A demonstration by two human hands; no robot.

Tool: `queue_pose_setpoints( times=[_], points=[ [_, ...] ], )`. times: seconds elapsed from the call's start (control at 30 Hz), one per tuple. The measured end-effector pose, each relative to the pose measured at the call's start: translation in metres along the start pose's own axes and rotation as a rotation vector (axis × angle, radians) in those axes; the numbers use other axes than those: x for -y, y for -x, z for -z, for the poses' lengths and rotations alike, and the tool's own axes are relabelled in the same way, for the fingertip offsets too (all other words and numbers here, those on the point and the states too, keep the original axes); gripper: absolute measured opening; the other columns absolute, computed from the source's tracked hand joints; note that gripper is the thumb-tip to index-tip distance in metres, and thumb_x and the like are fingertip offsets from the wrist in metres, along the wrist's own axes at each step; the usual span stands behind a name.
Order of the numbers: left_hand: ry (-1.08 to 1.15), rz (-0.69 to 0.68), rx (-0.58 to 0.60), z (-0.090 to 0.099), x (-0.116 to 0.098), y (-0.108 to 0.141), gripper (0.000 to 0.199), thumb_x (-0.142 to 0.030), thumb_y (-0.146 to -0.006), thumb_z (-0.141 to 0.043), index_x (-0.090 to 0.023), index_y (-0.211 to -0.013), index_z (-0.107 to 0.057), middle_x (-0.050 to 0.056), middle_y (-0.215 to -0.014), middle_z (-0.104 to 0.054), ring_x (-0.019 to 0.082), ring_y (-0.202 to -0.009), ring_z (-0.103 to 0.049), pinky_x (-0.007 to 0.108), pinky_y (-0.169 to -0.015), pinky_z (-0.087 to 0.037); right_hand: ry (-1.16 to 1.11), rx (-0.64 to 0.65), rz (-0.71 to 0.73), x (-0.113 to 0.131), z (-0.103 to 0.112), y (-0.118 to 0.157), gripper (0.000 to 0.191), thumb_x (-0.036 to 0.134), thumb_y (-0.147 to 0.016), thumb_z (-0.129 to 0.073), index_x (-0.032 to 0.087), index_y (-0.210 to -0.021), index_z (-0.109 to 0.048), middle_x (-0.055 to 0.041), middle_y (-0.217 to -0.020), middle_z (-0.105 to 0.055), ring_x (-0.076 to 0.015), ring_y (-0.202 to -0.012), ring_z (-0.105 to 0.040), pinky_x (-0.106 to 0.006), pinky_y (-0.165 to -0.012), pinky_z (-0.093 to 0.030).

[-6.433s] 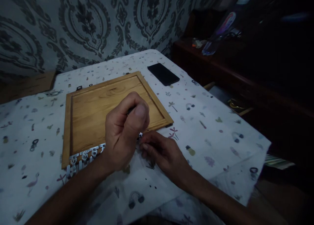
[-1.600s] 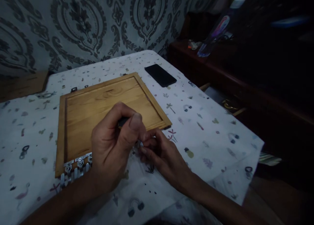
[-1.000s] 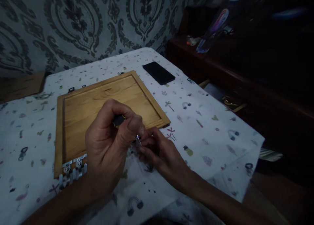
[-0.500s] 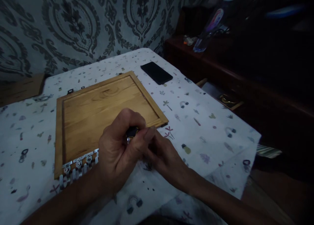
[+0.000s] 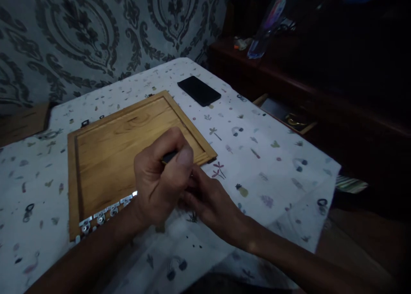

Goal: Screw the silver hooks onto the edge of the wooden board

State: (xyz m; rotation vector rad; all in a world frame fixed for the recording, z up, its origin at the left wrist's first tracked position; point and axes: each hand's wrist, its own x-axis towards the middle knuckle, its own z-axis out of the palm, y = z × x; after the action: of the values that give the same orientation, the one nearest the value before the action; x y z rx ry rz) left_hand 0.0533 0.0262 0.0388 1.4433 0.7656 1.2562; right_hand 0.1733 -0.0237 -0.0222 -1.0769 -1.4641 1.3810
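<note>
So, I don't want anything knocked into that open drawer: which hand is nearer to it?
Right. The right hand sits left of the open drawer and nearer the camera, with tablecloth between; the left hand is farther left, by the framed wooden panel.

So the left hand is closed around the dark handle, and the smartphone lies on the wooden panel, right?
Not quite: the smartphone isn't on the wooden panel. The head view shows it on the printed tablecloth, apart from the panel, off its far right corner. The left hand is indeed closed around the dark handle.
</note>
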Motion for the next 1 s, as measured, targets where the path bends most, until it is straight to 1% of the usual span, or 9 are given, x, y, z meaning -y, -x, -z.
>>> queue_pose_setpoints(
  times=[0.1,0.3,0.43,0.5,0.6,0.63,0.7,0.8,1.0],
  points=[
    [0.043,-0.119,0.063,0.000,0.004,-0.002,0.027,-0.027,-0.087,-0.054,-0.020,-0.062,-0.045,-0.003,-0.055,-0.038,0.009,-0.045,-0.029,0.027,-0.044,-0.026,0.014,-0.005,0.007,0.000,0.000,0.000,0.007,0.021,-0.091,-0.051,0.023,-0.095,-0.045,0.0024,-0.071,-0.061,-0.0130,-0.062,-0.058,-0.026,-0.058,-0.047],
    [0.059,-0.077,0.307,0.002,0.003,-0.004,0.032,-0.029,-0.091,-0.049,-0.019,-0.062,-0.040,-0.004,-0.054,-0.029,0.008,-0.044,-0.025,0.028,-0.044,-0.021,0.145,-0.041,0.082,0.000,0.002,0.001,0.003,0.020,-0.090,-0.049,0.022,-0.089,-0.047,0.0017,-0.071,-0.062,-0.0141,-0.064,-0.058,-0.026,-0.059,-0.046],
    [0.067,-0.036,0.384,0.005,0.000,-0.005,0.032,-0.028,-0.091,-0.049,-0.019,-0.062,-0.042,-0.003,-0.056,-0.033,0.009,-0.047,-0.029,0.028,-0.046,-0.025,0.116,-0.028,0.054,0.000,0.002,0.000,0.003,0.024,-0.093,-0.050,0.022,-0.094,-0.049,0.0009,-0.073,-0.062,-0.0146,-0.066,-0.060,-0.026,-0.061,-0.046],
    [0.062,-0.001,0.330,0.008,-0.006,-0.006,0.030,-0.025,-0.089,-0.052,-0.019,-0.061,-0.045,-0.003,-0.055,-0.034,0.009,-0.046,-0.031,0.027,-0.046,-0.027,0.065,-0.022,0.021,-0.001,0.001,0.000,0.005,0.024,-0.092,-0.052,0.022,-0.094,-0.048,0.0016,-0.072,-0.061,-0.0143,-0.065,-0.060,-0.026,-0.060,-0.046],
    [0.109,0.035,0.103,0.013,-0.024,-0.009,0.030,-0.019,-0.084,-0.055,-0.019,-0.057,-0.044,-0.005,-0.047,-0.029,0.008,-0.041,-0.030,0.026,-0.043,-0.028,-0.024,-0.007,-0.027,-0.005,-0.002,-0.001,0.009,0.022,-0.090,-0.054,0.023,-0.094,-0.046,0.0034,-0.070,-0.059,-0.0126,-0.061,-0.058,-0.025,-0.057,-0.046],
    [0.155,0.014,0.028,0.014,-0.032,-0.009,0.033,-0.021,-0.084,-0.055,-0.019,-0.054,-0.041,-0.005,-0.044,-0.026,0.008,-0.039,-0.028,0.026,-0.041,-0.027,-0.042,-0.003,-0.046,-0.007,-0.003,-0.002,0.009,0.021,-0.090,-0.054,0.023,-0.094,-0.046,0.0036,-0.070,-0.059,-0.0121,-0.060,-0.059,-0.025,-0.057,-0.047],
    [0.160,0.020,-0.058,0.016,-0.046,-0.010,0.038,-0.024,-0.084,-0.058,-0.018,-0.052,-0.038,-0.005,-0.042,-0.024,0.007,-0.036,-0.027,0.024,-0.039,-0.027,-0.066,-0.004,-0.080,-0.010,-0.004,-0.002,0.010,0.021,-0.090,-0.055,0.023,-0.095,-0.046,0.0034,-0.072,-0.059,-0.0111,-0.060,-0.059,-0.024,-0.057,-0.048],
    [0.141,0.027,-0.095,0.016,-0.051,-0.008,0.042,-0.027,-0.083,-0.060,-0.017,-0.050,-0.035,-0.005,-0.038,-0.026,0.007,-0.034,-0.026,0.024,-0.037,-0.026,-0.097,-0.014,-0.106,-0.012,-0.005,-0.001,0.012,0.022,-0.090,-0.057,0.023,-0.096,-0.047,0.0027,-0.076,-0.059,-0.0106,-0.062,-0.060,-0.024,-0.056,-0.048],
    [0.202,-0.053,-0.090,0.012,-0.026,-0.003,0.031,-0.022,-0.082,-0.059,-0.018,-0.057,-0.041,-0.006,-0.044,-0.029,0.008,-0.039,-0.029,0.024,-0.040,-0.025,-0.122,-0.013,-0.112,-0.009,-0.004,0.000,0.011,0.023,-0.091,-0.056,0.022,-0.098,-0.048,0.0016,-0.078,-0.061,-0.0115,-0.064,-0.061,-0.026,-0.060,-0.051]
  ],
)
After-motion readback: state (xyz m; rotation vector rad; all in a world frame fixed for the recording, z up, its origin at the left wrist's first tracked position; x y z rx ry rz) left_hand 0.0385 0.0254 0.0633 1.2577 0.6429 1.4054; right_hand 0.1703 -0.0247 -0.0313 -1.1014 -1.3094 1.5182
